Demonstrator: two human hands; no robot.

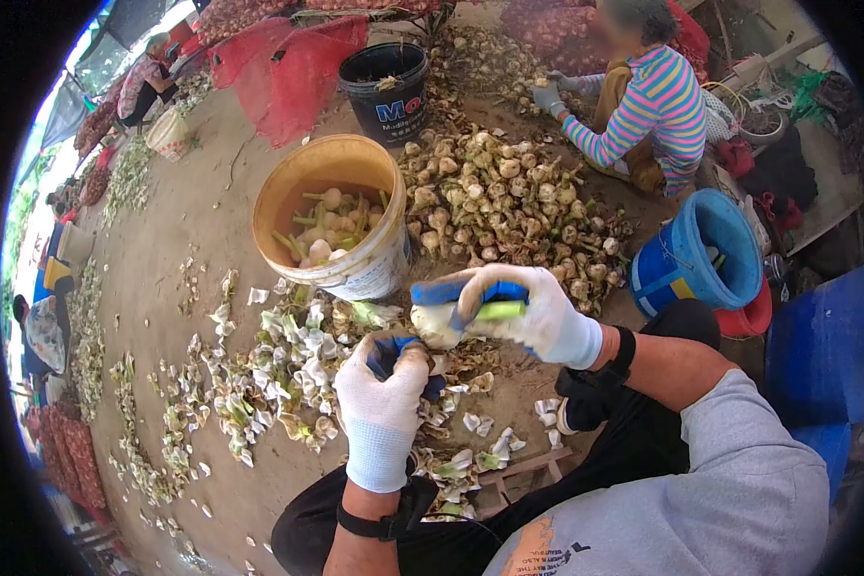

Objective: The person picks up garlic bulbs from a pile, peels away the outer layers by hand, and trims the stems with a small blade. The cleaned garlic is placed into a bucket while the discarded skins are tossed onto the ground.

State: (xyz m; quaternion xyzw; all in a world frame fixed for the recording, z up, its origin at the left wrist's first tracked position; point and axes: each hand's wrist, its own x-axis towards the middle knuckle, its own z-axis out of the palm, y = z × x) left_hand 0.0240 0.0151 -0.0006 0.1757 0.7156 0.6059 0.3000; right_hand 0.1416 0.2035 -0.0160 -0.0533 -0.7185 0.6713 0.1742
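Note:
Both hands wear white gloves with blue palms. My right hand [523, 305] is closed round a garlic bulb [436, 324], whose green stem [501, 310] points right between the fingers. Just below and left of the bulb is my left hand [389, 370], its fingers curled in; whether anything is inside them is hidden. White and brown peelings [298, 370] lie on the ground left of and beneath the hands. Behind them stands a white bucket [370, 274] with several garlic bulbs and green stems inside.
Beyond my hands is a heap of garlic [509, 197]. A blue bucket [658, 278] stands right, a black bucket [384, 115] behind. A co-worker in a striped top [653, 110] crouches back right. Red netting [288, 72] lies at the back.

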